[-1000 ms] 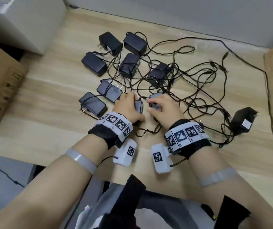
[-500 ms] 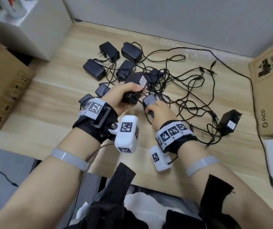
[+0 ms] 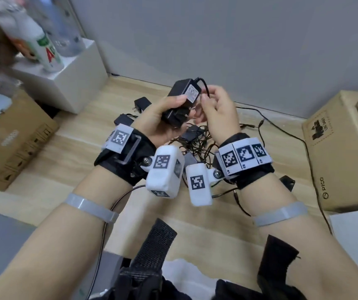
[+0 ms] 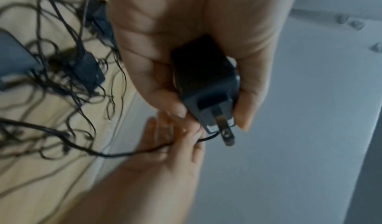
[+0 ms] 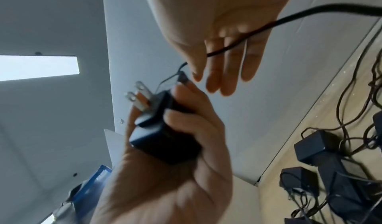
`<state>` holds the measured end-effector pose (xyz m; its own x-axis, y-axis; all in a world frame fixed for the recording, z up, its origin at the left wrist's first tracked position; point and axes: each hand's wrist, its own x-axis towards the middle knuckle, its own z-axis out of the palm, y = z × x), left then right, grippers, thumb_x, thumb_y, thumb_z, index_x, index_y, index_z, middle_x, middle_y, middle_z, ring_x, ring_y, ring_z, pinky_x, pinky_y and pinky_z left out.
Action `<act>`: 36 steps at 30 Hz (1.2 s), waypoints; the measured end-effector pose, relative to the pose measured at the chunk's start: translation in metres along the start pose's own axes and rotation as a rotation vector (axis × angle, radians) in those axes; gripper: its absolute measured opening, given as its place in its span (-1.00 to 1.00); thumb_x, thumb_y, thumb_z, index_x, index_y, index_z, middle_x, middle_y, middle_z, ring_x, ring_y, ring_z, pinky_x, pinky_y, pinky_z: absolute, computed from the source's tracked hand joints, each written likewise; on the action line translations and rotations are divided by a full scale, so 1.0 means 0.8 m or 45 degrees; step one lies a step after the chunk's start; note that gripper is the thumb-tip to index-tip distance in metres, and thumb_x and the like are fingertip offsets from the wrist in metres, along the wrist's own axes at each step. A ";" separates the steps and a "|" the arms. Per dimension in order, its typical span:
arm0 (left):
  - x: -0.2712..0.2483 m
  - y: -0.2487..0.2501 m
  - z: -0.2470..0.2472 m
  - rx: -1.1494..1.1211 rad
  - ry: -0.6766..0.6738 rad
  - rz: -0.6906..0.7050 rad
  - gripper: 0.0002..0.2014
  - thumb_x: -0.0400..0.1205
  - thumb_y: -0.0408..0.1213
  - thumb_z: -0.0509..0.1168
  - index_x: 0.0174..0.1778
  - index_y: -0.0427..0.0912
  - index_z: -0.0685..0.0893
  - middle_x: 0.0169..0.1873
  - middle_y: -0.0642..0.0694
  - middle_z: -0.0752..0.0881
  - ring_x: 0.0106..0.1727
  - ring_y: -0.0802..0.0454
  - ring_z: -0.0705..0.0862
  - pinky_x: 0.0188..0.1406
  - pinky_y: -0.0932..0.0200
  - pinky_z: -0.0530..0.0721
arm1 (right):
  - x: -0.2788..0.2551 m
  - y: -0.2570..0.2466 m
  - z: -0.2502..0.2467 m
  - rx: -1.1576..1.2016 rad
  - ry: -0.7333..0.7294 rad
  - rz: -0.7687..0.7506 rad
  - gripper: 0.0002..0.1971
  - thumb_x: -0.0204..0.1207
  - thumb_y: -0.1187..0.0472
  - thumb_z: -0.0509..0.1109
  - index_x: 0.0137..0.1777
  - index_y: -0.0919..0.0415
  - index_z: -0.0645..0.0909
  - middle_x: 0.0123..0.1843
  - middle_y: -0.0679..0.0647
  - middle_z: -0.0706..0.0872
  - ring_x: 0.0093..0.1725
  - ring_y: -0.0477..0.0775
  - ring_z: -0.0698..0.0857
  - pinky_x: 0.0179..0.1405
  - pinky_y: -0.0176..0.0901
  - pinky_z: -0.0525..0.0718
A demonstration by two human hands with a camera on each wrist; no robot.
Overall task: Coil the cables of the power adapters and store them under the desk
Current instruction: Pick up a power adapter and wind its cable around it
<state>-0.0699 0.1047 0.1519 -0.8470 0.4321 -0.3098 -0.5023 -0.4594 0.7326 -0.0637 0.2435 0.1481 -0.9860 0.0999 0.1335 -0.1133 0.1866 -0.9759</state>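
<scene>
My left hand point(image 3: 162, 120) grips a black power adapter point(image 3: 181, 98) raised well above the wooden desk point(image 3: 65, 169), label side towards me and prongs point(image 4: 225, 129) pointing out past the fingers. My right hand point(image 3: 213, 105) is right beside it and pinches the adapter's thin black cable point(image 3: 204, 85) close to where it leaves the body. The cable point(image 4: 124, 154) trails from that hand down to the desk. Several more black adapters point(image 5: 316, 145) lie below in a tangle of cables point(image 4: 62, 80), partly hidden behind my wrists in the head view.
Cardboard boxes flank the desk at the left point(image 3: 11, 135) and the right point(image 3: 336, 152). A white box point(image 3: 71, 83) with bottles on it stands at the back left. A grey wall point(image 3: 238, 50) closes the far edge. One long cable point(image 3: 292, 135) runs along the right.
My left hand has lifted the adapter from the desk up to chest height. My right hand has left the adapter lying on the desk and risen to take the cable.
</scene>
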 end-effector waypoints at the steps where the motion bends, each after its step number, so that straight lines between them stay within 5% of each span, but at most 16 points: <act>1: 0.002 0.007 0.003 -0.130 -0.065 0.032 -0.72 0.27 -0.30 0.53 -0.11 -0.18 0.75 -0.21 -0.06 0.74 -0.30 0.16 0.72 -0.49 0.34 0.65 | -0.004 0.000 0.001 0.067 -0.032 0.015 -0.87 0.67 0.28 0.12 0.04 0.06 0.46 -0.45 0.00 0.49 -0.58 -0.16 0.47 -0.54 -0.24 0.54; 3: 0.006 0.018 0.005 -0.377 -0.206 0.065 -0.55 0.14 -0.32 0.64 -0.05 -0.21 0.75 -0.12 -0.08 0.74 -0.26 0.10 0.73 -0.46 0.28 0.68 | -0.015 0.010 0.004 0.099 -0.073 0.015 -0.83 0.71 0.24 0.06 0.11 0.07 0.48 -0.53 0.00 0.34 -0.68 -0.21 0.30 -0.70 -0.38 0.29; 5: 0.012 0.019 0.005 -0.429 -0.238 0.100 -0.50 0.11 -0.28 0.67 -0.04 -0.23 0.75 -0.11 -0.09 0.75 -0.24 0.08 0.73 -0.37 0.27 0.72 | -0.028 0.025 0.009 0.025 -0.136 0.054 -0.75 0.71 0.20 0.04 0.24 0.07 0.50 -0.54 -0.04 0.31 -0.68 -0.22 0.31 -0.67 -0.46 0.26; 7: 0.016 0.011 0.005 -0.276 -0.144 0.100 -0.45 0.14 -0.25 0.67 0.02 -0.23 0.68 -0.15 -0.11 0.72 -0.22 0.08 0.73 -0.31 0.27 0.72 | -0.039 0.041 0.014 -0.180 -0.236 0.129 -0.75 0.70 0.15 0.04 0.24 0.00 0.50 -0.53 -0.10 0.35 -0.61 -0.24 0.38 -0.54 -0.44 0.33; 11: 0.009 -0.013 -0.001 0.265 0.065 0.117 -0.67 0.54 -0.37 0.35 0.22 -0.16 0.50 -0.17 -0.12 0.64 -0.22 0.07 0.71 -0.42 0.24 0.66 | -0.051 0.063 0.014 -0.448 -0.438 0.239 -0.77 0.67 0.11 0.10 0.16 0.08 0.56 -0.42 -0.17 0.46 -0.33 -0.06 0.49 -0.13 -0.14 0.48; 14: 0.002 -0.014 -0.009 0.341 0.127 0.157 -0.61 0.53 -0.49 0.32 0.25 -0.09 0.55 -0.19 -0.07 0.67 -0.24 0.03 0.69 -0.43 0.21 0.66 | -0.053 0.065 0.010 -0.498 -0.555 0.223 -0.81 0.68 0.15 0.10 0.10 0.07 0.55 -0.43 -0.19 0.44 -0.36 -0.22 0.43 -0.14 -0.21 0.38; 17: 0.001 -0.010 -0.015 0.447 0.173 0.158 -0.50 0.48 -0.52 0.37 0.27 0.04 0.58 -0.12 -0.02 0.66 -0.22 0.06 0.64 -0.34 0.22 0.66 | -0.056 0.054 0.007 -0.575 -0.626 0.185 -0.72 0.68 0.16 0.09 0.23 0.13 0.58 -0.43 -0.21 0.44 -0.37 -0.30 0.43 -0.21 -0.27 0.39; 21: 0.001 -0.007 -0.019 0.556 0.179 0.153 -0.46 0.44 -0.56 0.40 0.20 0.12 0.63 -0.03 0.03 0.64 -0.17 0.08 0.63 -0.28 0.28 0.68 | -0.058 0.043 0.008 -0.639 -0.698 0.156 -0.69 0.69 0.18 0.09 0.32 0.06 0.57 -0.44 -0.28 0.38 -0.38 -0.39 0.37 -0.34 -0.56 0.30; 26: 0.001 -0.003 -0.025 0.719 0.095 0.086 -0.45 0.42 -0.58 0.41 0.17 0.14 0.65 -0.09 0.04 0.68 -0.18 0.13 0.67 -0.24 0.31 0.70 | -0.058 0.044 0.007 -0.766 -0.801 0.173 -0.70 0.68 0.15 0.09 0.29 0.07 0.59 -0.42 -0.22 0.42 -0.40 -0.29 0.37 -0.32 -0.26 0.36; 31: 0.004 -0.002 -0.034 0.854 0.055 0.074 -0.45 0.41 -0.56 0.44 0.18 0.15 0.67 -0.09 -0.01 0.70 -0.09 0.08 0.67 0.00 0.20 0.71 | -0.060 0.046 0.003 -0.809 -0.825 0.206 -0.71 0.68 0.15 0.10 0.24 0.03 0.60 -0.01 -0.10 0.65 -0.09 -0.16 0.51 -0.13 -0.30 0.34; 34: 0.007 -0.006 -0.037 1.074 0.077 0.134 -0.42 0.37 -0.53 0.48 0.21 0.13 0.65 -0.08 0.06 0.71 -0.08 0.16 0.68 0.04 0.29 0.66 | -0.059 0.038 0.003 -0.762 -0.807 0.163 -0.75 0.66 0.20 0.14 0.12 0.16 0.65 -0.11 -0.18 0.64 -0.30 -0.32 0.48 -0.22 -0.33 0.40; 36: 0.010 -0.014 -0.036 1.208 0.058 0.149 -0.39 0.38 -0.57 0.46 0.29 0.03 0.61 -0.03 0.04 0.70 -0.08 0.24 0.66 -0.10 0.47 0.62 | -0.056 0.031 0.004 -0.747 -0.779 0.124 -0.78 0.62 0.18 0.20 -0.04 0.18 0.68 -0.18 -0.09 0.66 -0.26 -0.19 0.55 -0.19 -0.22 0.42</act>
<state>-0.0761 0.0912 0.1238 -0.8989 0.3835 -0.2120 -0.0803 0.3314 0.9401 -0.0230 0.2405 0.1172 -0.8996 -0.3726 -0.2279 -0.1096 0.6976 -0.7081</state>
